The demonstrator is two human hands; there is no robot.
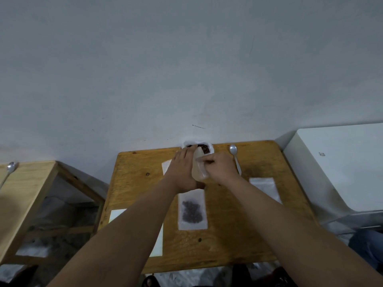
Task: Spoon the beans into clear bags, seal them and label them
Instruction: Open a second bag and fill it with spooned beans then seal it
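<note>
A white container of dark beans [205, 149] stands at the far edge of the wooden table [134, 183], against the wall. Just in front of it both hands meet on an empty clear bag [198, 168], held upright. My left hand [183, 168] lies along the bag's left side and my right hand [220, 166] pinches its right edge. A filled bag of beans [191, 210] lies flat nearer me. A metal spoon [234, 154] rests on the table to the right of the container.
An empty clear bag [266, 188] lies at the right of the table. White label sheets [157, 243] lie under my left forearm. A second wooden table [31, 183] with another spoon [10, 167] stands left, a white box [339, 162] right.
</note>
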